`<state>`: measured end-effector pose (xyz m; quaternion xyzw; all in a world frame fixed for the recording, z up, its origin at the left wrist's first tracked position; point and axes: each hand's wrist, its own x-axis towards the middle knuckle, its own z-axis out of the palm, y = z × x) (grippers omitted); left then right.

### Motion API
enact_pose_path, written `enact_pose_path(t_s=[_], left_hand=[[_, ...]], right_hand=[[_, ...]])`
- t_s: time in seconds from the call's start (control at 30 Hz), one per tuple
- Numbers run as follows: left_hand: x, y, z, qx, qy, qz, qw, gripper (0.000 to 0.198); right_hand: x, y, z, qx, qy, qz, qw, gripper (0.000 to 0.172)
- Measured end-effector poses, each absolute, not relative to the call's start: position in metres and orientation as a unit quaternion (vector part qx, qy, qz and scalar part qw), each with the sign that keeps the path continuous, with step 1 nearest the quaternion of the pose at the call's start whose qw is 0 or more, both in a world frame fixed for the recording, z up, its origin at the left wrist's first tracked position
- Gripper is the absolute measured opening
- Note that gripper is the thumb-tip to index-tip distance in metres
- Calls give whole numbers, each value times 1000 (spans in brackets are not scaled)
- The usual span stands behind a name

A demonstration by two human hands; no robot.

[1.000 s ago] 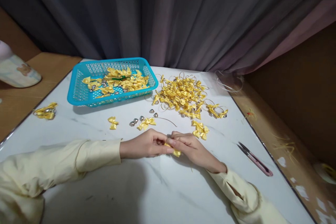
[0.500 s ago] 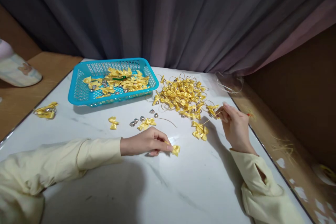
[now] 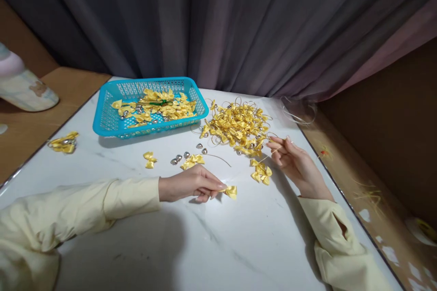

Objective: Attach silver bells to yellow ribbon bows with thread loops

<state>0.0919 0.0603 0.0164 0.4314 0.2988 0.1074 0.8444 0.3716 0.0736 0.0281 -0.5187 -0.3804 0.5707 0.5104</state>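
Observation:
My left hand (image 3: 191,183) rests on the white marble table (image 3: 211,245) and pinches a small yellow ribbon bow (image 3: 231,191) at its fingertips. My right hand (image 3: 293,162) is raised at the right, its fingers pinched on a thin gold thread (image 3: 264,157) that runs toward the bow. A large pile of yellow bows with gold loops and silver beads (image 3: 237,126) lies just beyond my right hand. A couple of loose bows (image 3: 261,172) lie between my two hands.
A blue plastic basket (image 3: 109,120) holds more bows and beads at the back left. Silver beads (image 3: 180,158) and bows (image 3: 149,159) are scattered mid-table; another bow bunch (image 3: 63,142) sits at the left edge. A dark curtain hangs behind.
My right hand left the bow and drew out to the right with the thread, then came slightly back inward. My left hand stayed put holding the bow. The camera shifted a little.

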Motion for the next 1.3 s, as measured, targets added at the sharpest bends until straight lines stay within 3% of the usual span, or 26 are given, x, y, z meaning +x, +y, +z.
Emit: enact_pose_path(t_s=[0.27, 0.5, 0.63, 0.7, 0.9, 1.07, 1.3], left_hand=[[91, 60, 12, 424, 286, 108, 853, 20], [89, 62, 11, 384, 244, 159, 876, 17], [89, 63, 11, 374, 224, 179, 882, 14], [90, 63, 12, 364, 204, 179, 891, 18], [91, 60, 13, 382, 236, 179, 875, 20], [91, 61, 7, 404, 288, 188, 848, 20], [91, 61, 7, 406, 301, 193, 841, 26]], right_hand=[[370, 70, 32, -524, -395, 600, 458, 29], [360, 61, 43, -593, -465, 591, 288, 50], [343, 51, 39, -575, -536, 597, 162, 52], [334, 42, 37, -566, -560, 589, 139, 50], [354, 5, 53, -640, -653, 365, 177, 36], [421, -29, 55, -752, -645, 95, 98, 34], [452, -44, 30, -770, -636, 59, -15, 18]])
